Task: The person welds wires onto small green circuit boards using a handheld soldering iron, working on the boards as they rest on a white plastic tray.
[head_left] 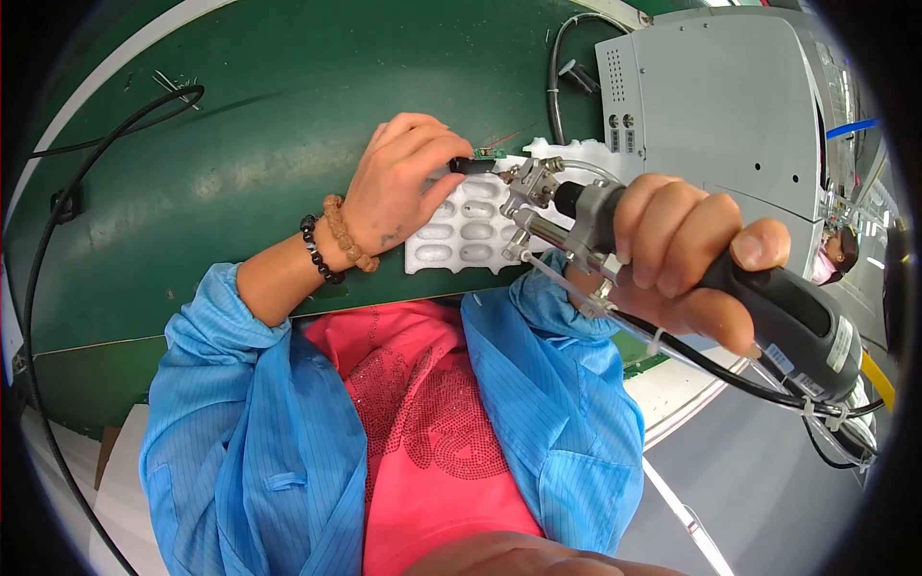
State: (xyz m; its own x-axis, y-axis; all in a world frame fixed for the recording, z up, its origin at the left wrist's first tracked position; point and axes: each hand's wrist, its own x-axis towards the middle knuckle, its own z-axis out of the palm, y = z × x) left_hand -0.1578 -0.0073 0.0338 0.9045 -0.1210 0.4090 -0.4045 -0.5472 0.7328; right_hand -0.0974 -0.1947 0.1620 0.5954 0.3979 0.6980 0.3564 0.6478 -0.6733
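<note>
My left hand [399, 178] rests over the far left part of a white tray with oval pockets [455, 242]. Its thumb and fingers pinch a small black part [471, 165], and a little green circuit board [488, 154] with thin wires shows just beyond it. My right hand [687, 245] is wrapped round the dark handle of a hand-held soldering gun [792, 322], with metal fittings and a feed tube at its front. The gun's tip points left toward the black part; whether they touch I cannot tell.
A grey machine housing [715, 91] stands at the back right of the green tabletop [279, 86]. A black cable [36, 317] curves down the left side. Some loose pins or wires [176, 88] lie at the far left. Another person [837, 254] appears at the right rim.
</note>
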